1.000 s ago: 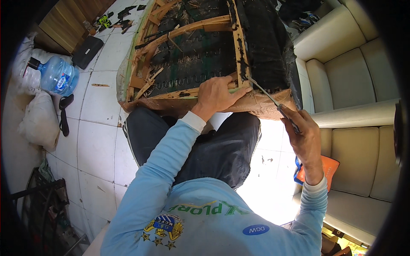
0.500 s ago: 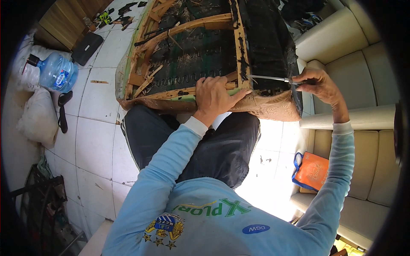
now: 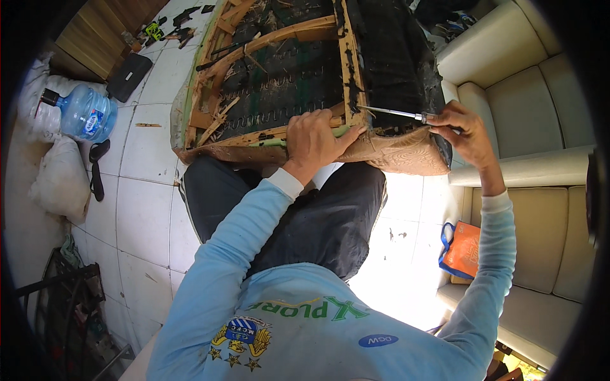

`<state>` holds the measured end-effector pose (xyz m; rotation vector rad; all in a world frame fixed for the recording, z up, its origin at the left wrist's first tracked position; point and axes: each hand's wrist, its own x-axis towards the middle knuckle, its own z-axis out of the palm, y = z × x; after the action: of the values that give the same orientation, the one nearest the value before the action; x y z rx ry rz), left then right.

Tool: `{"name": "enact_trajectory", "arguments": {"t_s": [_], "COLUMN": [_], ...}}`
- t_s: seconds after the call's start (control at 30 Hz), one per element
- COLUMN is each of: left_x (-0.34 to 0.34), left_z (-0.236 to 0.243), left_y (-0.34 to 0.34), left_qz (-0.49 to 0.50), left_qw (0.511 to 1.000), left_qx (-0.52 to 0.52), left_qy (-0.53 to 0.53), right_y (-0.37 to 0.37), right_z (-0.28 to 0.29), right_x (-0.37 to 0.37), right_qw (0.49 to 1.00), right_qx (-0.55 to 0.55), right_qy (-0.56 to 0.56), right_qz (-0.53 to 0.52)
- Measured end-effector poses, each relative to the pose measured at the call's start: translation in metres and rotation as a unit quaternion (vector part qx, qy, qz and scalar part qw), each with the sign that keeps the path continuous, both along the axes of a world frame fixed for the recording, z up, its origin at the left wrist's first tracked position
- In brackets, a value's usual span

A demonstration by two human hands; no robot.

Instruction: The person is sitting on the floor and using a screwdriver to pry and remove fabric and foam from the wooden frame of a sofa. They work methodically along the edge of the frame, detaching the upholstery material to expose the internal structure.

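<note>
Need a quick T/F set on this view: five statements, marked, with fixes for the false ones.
1. The right hand holds a screwdriver. True.
2. The left hand is raised clear of the wooden frame. False: it rests on the frame's near edge.
3. The blue bottle is left of the frame. True.
4. The orange bag is on the picture's left side. False: it is on the right, by the sofa.
5. The screwdriver's shaft points left, toward the frame. True.
</note>
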<state>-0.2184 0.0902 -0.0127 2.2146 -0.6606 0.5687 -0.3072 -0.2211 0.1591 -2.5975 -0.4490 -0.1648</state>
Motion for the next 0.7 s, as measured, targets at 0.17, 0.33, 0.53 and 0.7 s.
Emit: {"name": "enact_trajectory", "arguments": {"t_s": [0.17, 0.33, 0.53, 0.7], "left_x": [0.001, 0.002, 0.002, 0.0], "left_z": [0.001, -0.003, 0.0, 0.002], "left_y": [0.0, 0.001, 0.002, 0.004], "left_qz": [0.002, 0.003, 0.002, 0.001], "left_qw": [1.0, 1.0, 1.0, 0.999], "left_qx": [0.007, 0.003, 0.01, 0.012], "left_qy": [0.015, 0.002, 0.026, 0.036], "right_y": [-0.021, -0.005, -0.02, 0.017], "right_z": [-0.002, 0.008, -0.037, -0.036], "right_x": [0.032, 0.028, 0.007, -0.015], "right_qw": [0.991, 0.98, 0.971, 0.987], "right_qx": [0.079, -0.192, 0.123, -0.12], "right_qy": [0.104, -0.05, 0.193, -0.106], "right_qz": [-0.012, -0.004, -0.066, -0.027]}}
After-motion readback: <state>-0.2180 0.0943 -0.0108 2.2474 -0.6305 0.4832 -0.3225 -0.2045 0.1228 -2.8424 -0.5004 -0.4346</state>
